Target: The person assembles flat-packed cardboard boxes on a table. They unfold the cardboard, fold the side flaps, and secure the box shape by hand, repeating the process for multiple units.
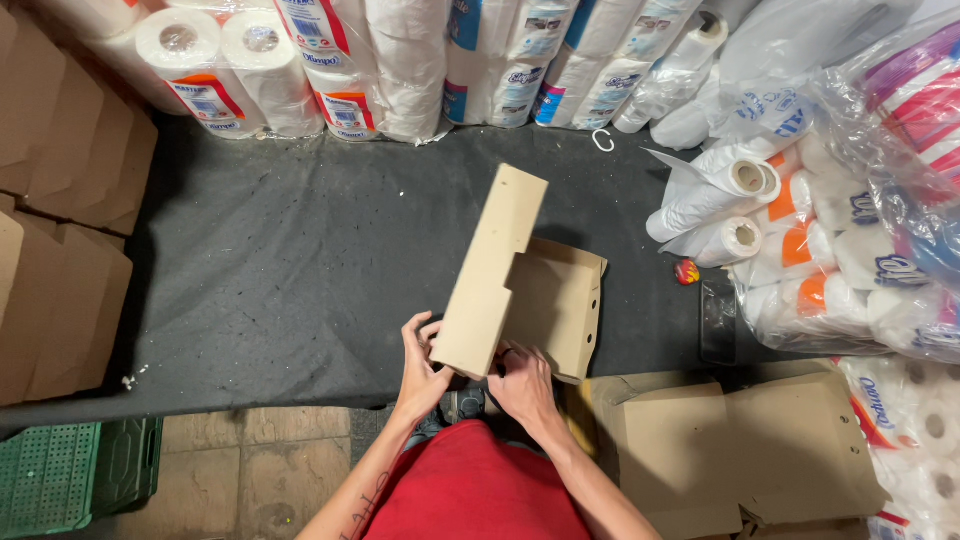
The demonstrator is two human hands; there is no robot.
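Observation:
A brown cardboard box blank (520, 280), partly folded, stands over the dark grey mat (290, 270) in front of me. One long flap rises upright toward the far side, and the rest lies flatter to the right. My left hand (422, 365) grips the near left corner of the upright flap. My right hand (522, 383) holds the near edge of the cardboard just to the right, with a ring on one finger. Both hands touch the same piece.
Stacks of flat cardboard (60, 200) lean at the left. More cardboard blanks (740, 450) lie at the near right. Wrapped paper rolls (420, 60) line the far side, and bagged rolls (840, 230) pile up at the right. A green crate (70, 475) sits near left.

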